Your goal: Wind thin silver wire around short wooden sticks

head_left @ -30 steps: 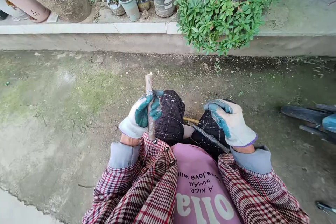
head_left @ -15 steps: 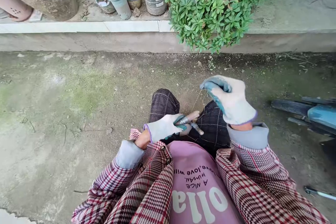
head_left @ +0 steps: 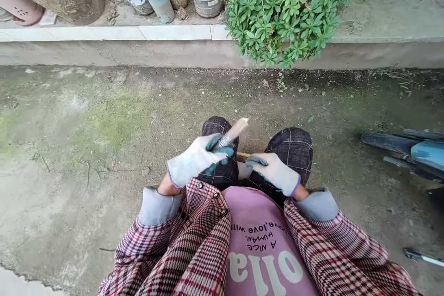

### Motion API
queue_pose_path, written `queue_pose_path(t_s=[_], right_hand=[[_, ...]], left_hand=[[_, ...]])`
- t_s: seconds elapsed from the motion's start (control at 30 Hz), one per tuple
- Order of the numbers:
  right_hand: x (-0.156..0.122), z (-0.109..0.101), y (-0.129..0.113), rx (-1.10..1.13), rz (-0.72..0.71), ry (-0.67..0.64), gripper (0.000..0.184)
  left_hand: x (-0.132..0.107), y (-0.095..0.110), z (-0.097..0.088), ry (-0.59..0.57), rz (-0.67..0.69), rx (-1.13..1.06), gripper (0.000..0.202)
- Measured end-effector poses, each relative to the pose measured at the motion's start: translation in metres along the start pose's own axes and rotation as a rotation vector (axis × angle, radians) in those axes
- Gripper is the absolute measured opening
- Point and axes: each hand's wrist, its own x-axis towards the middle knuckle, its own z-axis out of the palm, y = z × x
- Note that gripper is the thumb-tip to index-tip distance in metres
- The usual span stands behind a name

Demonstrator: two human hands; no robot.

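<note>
1. The left hand (head_left: 199, 157), in a white knitted glove with green-coated fingers, is clamped around a round brown wooden stick (head_left: 236, 130), tilted above dark checked trousers (head_left: 291, 148).
2. Blurred silvery winding (head_left: 224, 142) circles the stick beside the fingers.
3. The right hand (head_left: 274, 171), similarly gloved, is apart from the left, fingers curled; I cannot tell whether it grips anything.

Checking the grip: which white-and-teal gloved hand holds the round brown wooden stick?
The left gloved hand, closed around the round brown wooden stick; the right gloved hand, slightly blurred, shows none.
</note>
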Motion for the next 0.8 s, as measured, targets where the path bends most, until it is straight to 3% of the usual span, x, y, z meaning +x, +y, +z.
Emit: queue_pose_path(t_s=[0.07,0.2,0.27,0.33,0.47,0.53,0.63,0.73,0.8], right_hand=[[-0.023,-0.001,-0.013,-0.097,-0.091,-0.048,0.024],[-0.039,-0.022,-0.05,-0.263,-0.292,0.136,0.026],[-0.026,-0.038,-0.067,-0.247,-0.334,0.117,0.024],[-0.001,-0.053,-0.074,-0.202,-0.284,0.16,0.021],[0.043,-0.058,-0.056,-0.022,-0.132,0.272,0.02],[0.047,-0.054,-0.041,0.091,-0.066,0.193,0.023],[0.032,-0.055,-0.024,0.309,0.016,-0.051,0.036],[0.017,-0.065,-0.016,0.468,-0.021,-0.305,0.056],[0.016,-0.069,-0.015,0.514,-0.039,-0.366,0.062]], left_hand=[[0.011,0.012,-0.002,0.016,0.027,0.054,0.039],[0.019,0.028,0.009,-0.019,0.056,0.135,0.04],[0.016,0.031,0.018,-0.062,0.064,0.16,0.037],[0.01,0.031,0.028,-0.141,0.094,0.245,0.032],[0.003,0.032,0.041,-0.354,0.261,0.657,0.019],[0.0,0.033,0.04,-0.376,0.316,0.753,0.022],[-0.006,0.034,0.029,-0.38,0.402,0.833,0.036],[-0.015,0.031,0.017,-0.338,0.614,0.979,0.042],[-0.018,0.026,0.014,-0.264,0.781,1.035,0.04]])
